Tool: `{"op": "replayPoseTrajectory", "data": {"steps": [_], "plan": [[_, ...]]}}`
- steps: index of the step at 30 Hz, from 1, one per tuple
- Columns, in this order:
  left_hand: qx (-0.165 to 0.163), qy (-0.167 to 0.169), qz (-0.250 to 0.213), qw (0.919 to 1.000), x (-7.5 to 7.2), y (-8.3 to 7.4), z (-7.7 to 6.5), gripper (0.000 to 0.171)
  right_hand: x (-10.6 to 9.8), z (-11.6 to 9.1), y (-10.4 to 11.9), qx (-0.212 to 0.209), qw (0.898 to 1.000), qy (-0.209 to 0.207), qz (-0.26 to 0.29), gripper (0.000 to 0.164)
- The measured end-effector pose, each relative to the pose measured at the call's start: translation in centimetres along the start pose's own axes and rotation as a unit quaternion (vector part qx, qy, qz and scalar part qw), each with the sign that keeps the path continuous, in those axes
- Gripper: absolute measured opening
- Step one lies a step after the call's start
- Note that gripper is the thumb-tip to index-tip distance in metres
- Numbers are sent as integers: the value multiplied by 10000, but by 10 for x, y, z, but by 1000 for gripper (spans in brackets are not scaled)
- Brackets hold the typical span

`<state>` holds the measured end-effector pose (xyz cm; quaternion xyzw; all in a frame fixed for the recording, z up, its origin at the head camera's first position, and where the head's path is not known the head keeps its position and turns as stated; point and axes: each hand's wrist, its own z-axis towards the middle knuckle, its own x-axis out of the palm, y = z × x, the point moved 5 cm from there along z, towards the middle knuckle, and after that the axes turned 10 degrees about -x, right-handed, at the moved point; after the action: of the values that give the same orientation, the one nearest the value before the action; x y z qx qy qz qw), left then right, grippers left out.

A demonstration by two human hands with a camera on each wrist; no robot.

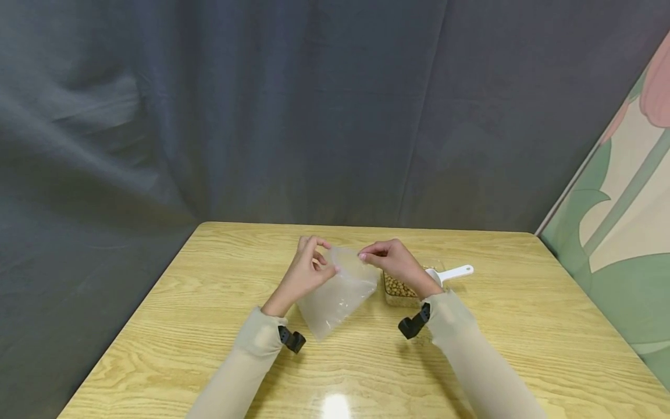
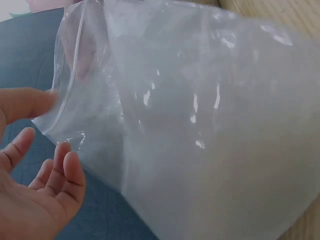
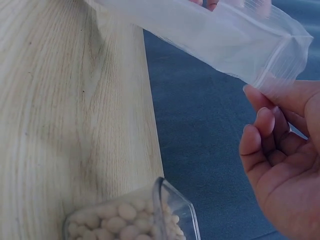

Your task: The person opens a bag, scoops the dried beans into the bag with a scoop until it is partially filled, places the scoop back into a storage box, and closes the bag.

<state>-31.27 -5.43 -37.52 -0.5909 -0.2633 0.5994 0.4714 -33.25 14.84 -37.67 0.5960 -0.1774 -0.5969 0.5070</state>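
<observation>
A translucent zip bag [image 1: 335,299] hangs slanted between both hands, its zip strip at the upper end. My right hand [image 1: 392,258] pinches the mouth edge between thumb and forefinger; its other fingers are curled in the right wrist view. At the opposite corner is my left hand [image 1: 309,269], thumb and forefinger spread apart. In the left wrist view the left thumb [image 2: 30,103] overlaps the bag beside the zip strip. The bag looks flat. Under the right forearm stands a clear container [image 1: 402,301] of round tan beans [image 3: 127,212].
A white scoop [image 1: 456,272] leans in the container, its handle pointing right. The light wooden table [image 1: 183,326] ends at a dark curtain [image 1: 324,116] behind. A floral panel [image 1: 623,221] borders the right side. Each wrist carries a small black camera [image 1: 413,324].
</observation>
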Motion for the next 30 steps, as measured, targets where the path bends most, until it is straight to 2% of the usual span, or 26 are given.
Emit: {"op": "replayPoseTrajectory", "data": {"steps": [8, 16, 21, 30], "plan": [[617, 108, 526, 9966, 3, -7, 4, 39, 2, 1, -1, -122, 9999, 78, -10, 24], [536, 225, 787, 9952, 6, -8, 5, 36, 4, 0, 0, -112, 9997, 148, 127, 25], [603, 284, 985, 9929, 8, -9, 5, 38, 4, -1, 1, -132, 9996, 142, 202, 25], [581, 558, 853, 9931, 10, -9, 4, 43, 6, -1, 0, -211, 9996, 175, 101, 26]]}}
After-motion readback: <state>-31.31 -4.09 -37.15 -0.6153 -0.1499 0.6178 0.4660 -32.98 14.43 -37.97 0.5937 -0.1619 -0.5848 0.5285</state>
